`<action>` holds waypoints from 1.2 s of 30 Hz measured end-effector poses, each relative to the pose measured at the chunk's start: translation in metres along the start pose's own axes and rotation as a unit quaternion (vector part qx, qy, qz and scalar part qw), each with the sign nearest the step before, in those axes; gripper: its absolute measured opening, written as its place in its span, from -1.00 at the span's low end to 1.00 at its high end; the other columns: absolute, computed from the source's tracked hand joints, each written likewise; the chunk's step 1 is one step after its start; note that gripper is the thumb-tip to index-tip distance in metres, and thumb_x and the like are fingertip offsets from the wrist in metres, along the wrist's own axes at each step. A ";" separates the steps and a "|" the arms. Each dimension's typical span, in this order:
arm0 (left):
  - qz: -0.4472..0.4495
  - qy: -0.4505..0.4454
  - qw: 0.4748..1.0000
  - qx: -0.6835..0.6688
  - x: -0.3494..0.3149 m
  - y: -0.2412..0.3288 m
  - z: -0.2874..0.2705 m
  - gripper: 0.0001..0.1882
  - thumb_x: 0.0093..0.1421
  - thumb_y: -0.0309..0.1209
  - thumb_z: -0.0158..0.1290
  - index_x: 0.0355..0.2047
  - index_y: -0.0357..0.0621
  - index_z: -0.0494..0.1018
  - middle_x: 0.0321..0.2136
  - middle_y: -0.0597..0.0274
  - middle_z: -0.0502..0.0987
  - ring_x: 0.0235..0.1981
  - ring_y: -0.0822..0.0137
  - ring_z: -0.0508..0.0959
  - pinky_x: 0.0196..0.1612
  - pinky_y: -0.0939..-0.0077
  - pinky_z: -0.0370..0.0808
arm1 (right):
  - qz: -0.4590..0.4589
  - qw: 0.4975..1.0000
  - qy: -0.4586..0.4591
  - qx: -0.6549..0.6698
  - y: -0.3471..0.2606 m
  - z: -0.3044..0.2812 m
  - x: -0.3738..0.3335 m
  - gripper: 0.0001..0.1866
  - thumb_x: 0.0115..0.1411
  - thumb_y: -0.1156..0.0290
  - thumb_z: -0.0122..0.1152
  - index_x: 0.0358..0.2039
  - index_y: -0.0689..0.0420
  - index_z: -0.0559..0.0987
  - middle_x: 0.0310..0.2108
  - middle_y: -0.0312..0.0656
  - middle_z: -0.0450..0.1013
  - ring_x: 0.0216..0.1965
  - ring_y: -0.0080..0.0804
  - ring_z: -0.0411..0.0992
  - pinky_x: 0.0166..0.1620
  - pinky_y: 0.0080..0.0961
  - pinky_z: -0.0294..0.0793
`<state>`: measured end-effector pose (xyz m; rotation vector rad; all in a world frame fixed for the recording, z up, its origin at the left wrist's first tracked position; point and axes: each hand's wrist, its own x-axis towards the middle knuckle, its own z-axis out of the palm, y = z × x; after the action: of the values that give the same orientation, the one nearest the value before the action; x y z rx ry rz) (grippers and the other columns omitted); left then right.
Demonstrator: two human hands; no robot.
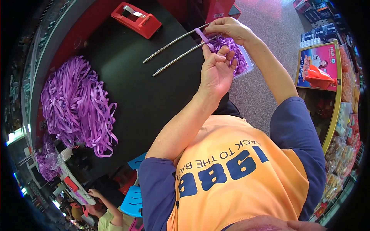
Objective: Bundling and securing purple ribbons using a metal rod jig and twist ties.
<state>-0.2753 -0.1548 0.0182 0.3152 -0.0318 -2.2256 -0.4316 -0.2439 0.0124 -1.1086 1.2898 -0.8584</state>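
Observation:
Two long twisted metal rods (167, 46) reach out leftward over the black table, side by side. A strip of purple ribbon (201, 35) crosses both near my hands. My right hand (231, 30) is closed, its fingertips pinching the far rod by the ribbon. Below it, my left hand (217, 71) has its palm turned up, a fingertip at the ribbon by the near rod and the other fingers loosely curled. Part of that grip is hidden. Behind my hands, a clear plastic box (248, 63) holds a heap of shredded-looking purple ribbon (236, 52).
A big pile of purple ribbon loops (75, 102) covers the left of the black table (135, 104). At the far edge sits a red tape dispenser (137, 19). A blue stool (132, 200) is at lower left, near another person (110, 215). Packed goods shelves (333, 131) line the right.

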 end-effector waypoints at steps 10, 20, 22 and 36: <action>0.010 0.017 1.000 -0.003 -0.001 0.002 0.002 -0.20 -0.05 -0.57 -0.07 0.20 0.39 0.02 -0.32 0.36 0.47 -0.17 0.32 0.40 0.04 0.21 0.21 | -0.039 0.999 0.011 -0.035 -0.013 0.005 -0.008 -0.75 0.12 0.31 0.25 -0.37 0.27 0.61 -0.45 -0.23 0.55 -0.43 -0.62 0.48 -0.29 -0.69 0.46; 0.002 0.001 0.999 -0.040 -0.002 0.004 0.002 -0.54 -0.07 -0.57 -0.07 -0.13 0.19 0.27 -0.35 0.37 0.42 -0.18 0.33 0.40 0.04 0.21 0.23 | 0.164 0.966 -0.128 0.154 0.026 -0.006 0.021 -0.79 0.08 0.31 0.28 -0.33 0.16 0.62 -0.44 -0.27 0.51 -0.47 -0.58 0.40 -0.38 -0.61 0.42; 0.006 0.004 0.999 -0.043 -0.003 0.004 0.003 -0.56 -0.06 -0.56 -0.06 -0.15 0.17 0.27 -0.35 0.37 0.42 -0.18 0.33 0.40 0.05 0.21 0.22 | 0.165 0.952 -0.158 0.205 0.034 0.002 0.022 -0.80 0.09 0.31 0.28 -0.32 0.15 0.60 -0.46 -0.28 0.50 -0.48 -0.60 0.40 -0.42 -0.60 0.44; 0.001 0.004 0.999 -0.053 -0.002 0.005 0.003 -0.52 -0.06 -0.53 -0.06 -0.07 0.13 0.24 -0.34 0.35 0.41 -0.17 0.32 0.42 0.07 0.19 0.23 | 0.121 0.928 -0.196 0.292 0.052 0.021 0.032 -0.70 0.08 0.31 0.33 -0.23 0.20 0.53 -0.47 -0.31 0.47 -0.46 -0.62 0.42 -0.43 -0.68 0.46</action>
<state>-0.2713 -0.1563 0.0218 0.2665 0.0892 -2.2152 -0.4117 -0.2567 -0.0478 -0.5859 0.7404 -0.7203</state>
